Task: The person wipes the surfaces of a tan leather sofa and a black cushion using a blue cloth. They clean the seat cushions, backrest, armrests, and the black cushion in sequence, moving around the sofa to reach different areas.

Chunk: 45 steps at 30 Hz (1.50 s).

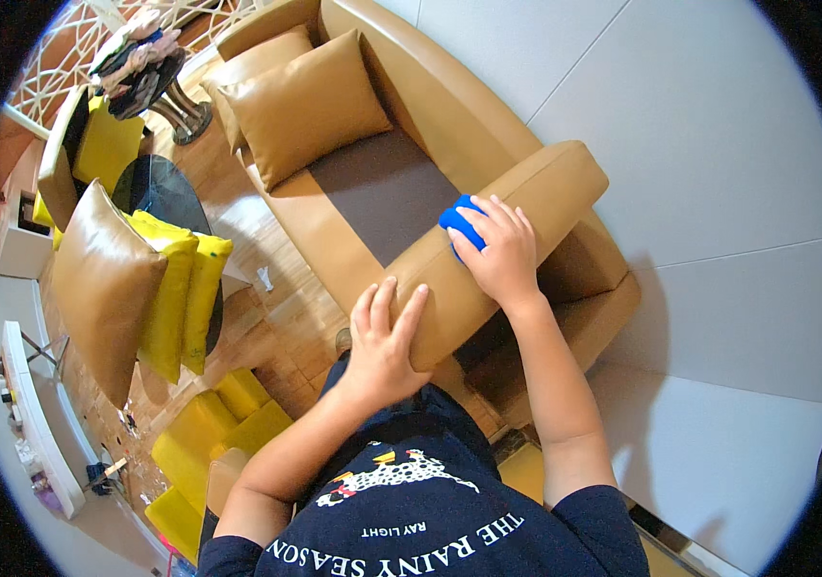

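A blue cloth (463,221) is bunched under my right hand (499,245), whose fingers grip it against a long tan leather-look padded piece (447,296). This piece lies across the tan sofa (447,108); I cannot tell whether it is a loose seat cushion or an arm. Toward its near left end, my left hand (385,346) rests flat on it with fingers spread, holding nothing. Beyond the hands, the dark brown fabric deck (389,195) of the sofa shows. Tan throw pillows (313,108) lean at the sofa's far end.
On the left, a tan cushion (104,281) and yellow cushions (173,281) stand on a dark oval table (158,187). Yellow chairs (194,447) are lower left. Clothes lie heaped on a stool (140,72). A grey panelled wall (706,144) borders the right; white scrap (265,278) lies on the wooden floor.
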Each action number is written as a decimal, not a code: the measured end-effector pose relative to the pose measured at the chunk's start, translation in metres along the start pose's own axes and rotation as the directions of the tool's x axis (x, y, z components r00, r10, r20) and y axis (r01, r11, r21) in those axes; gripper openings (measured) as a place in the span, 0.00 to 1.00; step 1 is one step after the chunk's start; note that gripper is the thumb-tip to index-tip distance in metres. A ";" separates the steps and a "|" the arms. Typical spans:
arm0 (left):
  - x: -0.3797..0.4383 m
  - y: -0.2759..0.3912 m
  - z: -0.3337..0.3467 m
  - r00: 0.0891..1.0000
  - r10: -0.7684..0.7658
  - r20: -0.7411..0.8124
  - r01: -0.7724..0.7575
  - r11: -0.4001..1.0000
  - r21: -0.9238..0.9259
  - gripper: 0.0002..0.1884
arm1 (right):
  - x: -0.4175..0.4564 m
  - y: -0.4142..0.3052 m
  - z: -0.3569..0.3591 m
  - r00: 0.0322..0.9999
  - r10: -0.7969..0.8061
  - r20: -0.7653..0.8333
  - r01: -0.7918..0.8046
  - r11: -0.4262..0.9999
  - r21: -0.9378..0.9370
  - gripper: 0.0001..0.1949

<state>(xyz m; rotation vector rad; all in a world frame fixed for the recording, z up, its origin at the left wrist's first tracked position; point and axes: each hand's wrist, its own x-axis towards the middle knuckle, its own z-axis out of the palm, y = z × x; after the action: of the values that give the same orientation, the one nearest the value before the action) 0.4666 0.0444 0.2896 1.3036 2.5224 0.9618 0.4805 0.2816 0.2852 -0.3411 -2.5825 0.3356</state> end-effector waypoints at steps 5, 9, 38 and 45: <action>0.031 -0.049 -0.042 0.981 0.189 0.034 -0.188 0.982 -0.029 0.50 | 0.005 -0.011 -0.003 0.999 0.033 -0.005 -0.032 0.998 0.061 0.18; 0.051 -0.082 -0.085 0.940 0.275 0.201 -0.272 0.961 -0.044 0.49 | -0.009 -0.039 0.003 0.995 0.095 -0.027 -0.093 0.994 0.061 0.22; 0.105 -0.065 -0.043 0.893 0.333 0.302 -0.390 0.909 0.150 0.40 | 0.021 0.022 0.006 0.908 0.400 -0.123 -0.418 0.851 -0.317 0.19; 0.101 -0.071 -0.036 0.914 0.316 0.256 -0.372 0.904 0.213 0.37 | 0.031 -0.070 0.038 0.967 0.241 0.084 -0.243 0.970 0.008 0.25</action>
<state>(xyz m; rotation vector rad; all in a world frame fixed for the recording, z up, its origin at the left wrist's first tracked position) 0.3419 0.0754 0.2912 1.8704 2.3496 0.5108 0.4221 0.2186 0.2884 -0.6522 -2.6202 0.4682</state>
